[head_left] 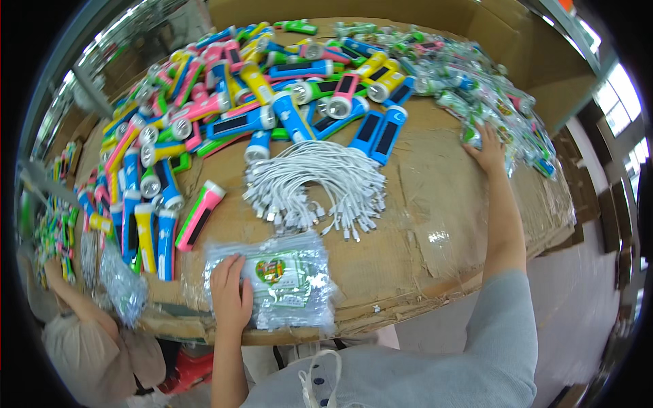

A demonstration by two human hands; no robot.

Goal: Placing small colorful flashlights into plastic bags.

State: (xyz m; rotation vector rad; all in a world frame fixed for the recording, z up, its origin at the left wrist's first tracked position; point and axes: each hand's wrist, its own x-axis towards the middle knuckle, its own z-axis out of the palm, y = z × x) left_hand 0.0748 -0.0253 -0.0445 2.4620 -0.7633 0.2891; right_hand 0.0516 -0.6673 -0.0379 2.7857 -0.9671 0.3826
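My left hand lies flat on a stack of clear plastic bags with a green printed panel, at the table's near edge. Out to the right, my right hand reaches to the near side of a heap of bagged flashlights. Its fingers are spread against the clear wrapping, and I see no firm grip. Between the hands lies a curved bundle of white charging cables. A pink and green flashlight rests left of the cables, just beyond the bags.
A large pile of loose flashlights in blue, yellow, pink and green covers the far left. Brown cardboard lines the table and rises at the back. At far left, another person's arm works beside more flashlights and a clear bag bundle.
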